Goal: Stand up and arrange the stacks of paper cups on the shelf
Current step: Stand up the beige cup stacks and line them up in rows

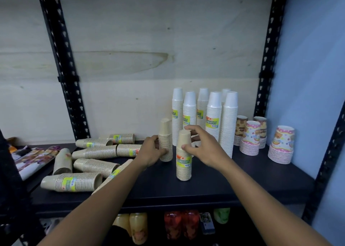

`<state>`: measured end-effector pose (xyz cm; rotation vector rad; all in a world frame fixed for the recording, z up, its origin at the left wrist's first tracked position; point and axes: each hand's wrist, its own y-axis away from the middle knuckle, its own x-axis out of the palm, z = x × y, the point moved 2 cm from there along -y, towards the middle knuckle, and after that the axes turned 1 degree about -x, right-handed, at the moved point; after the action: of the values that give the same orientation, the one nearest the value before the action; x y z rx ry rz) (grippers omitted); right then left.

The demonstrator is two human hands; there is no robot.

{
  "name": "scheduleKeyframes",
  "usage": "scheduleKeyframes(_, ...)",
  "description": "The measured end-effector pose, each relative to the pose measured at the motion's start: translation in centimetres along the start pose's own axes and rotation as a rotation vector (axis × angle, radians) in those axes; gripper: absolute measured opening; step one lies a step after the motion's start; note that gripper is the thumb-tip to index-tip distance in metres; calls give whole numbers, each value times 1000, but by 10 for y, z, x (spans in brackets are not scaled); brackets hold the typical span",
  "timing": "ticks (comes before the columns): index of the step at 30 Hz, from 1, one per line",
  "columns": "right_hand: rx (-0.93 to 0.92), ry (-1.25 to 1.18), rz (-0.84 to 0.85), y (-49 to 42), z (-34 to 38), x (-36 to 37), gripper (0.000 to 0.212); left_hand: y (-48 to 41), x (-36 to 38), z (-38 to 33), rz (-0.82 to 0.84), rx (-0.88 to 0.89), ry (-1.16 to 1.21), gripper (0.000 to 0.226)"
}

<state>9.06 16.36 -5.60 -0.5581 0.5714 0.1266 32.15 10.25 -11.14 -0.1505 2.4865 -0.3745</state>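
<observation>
Head view: the left hand (151, 150) wraps its fingers round an upright stack of tan paper cups (165, 131), which stands on the dark shelf (224, 180) just in front of the tall white cup stacks (213, 113). The right hand (204, 146) curls over the top of a yellow-labelled tan cup stack (183, 171) just beside it. It seems to be gripping, though blur softens the contact.

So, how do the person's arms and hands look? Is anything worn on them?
Both arms are bare as far as the view shows. The left hand and the right hand show no gloves, rings or watch, and no sleeve covers either forearm.
</observation>
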Motion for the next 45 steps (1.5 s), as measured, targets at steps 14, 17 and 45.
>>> scheduleKeyframes(14,-28,-8,-92,12,-15,21,56,3,4,7,-20,29,-80,55)
scheduleKeyframes(17,-18,-20,-107,13,-16,22,54,3,4,9,-23,20,-74,59)
scheduleKeyframes(45,-284,43,-153,-11,80,62,32,107,-152,-4,-70,-97,-409,28)
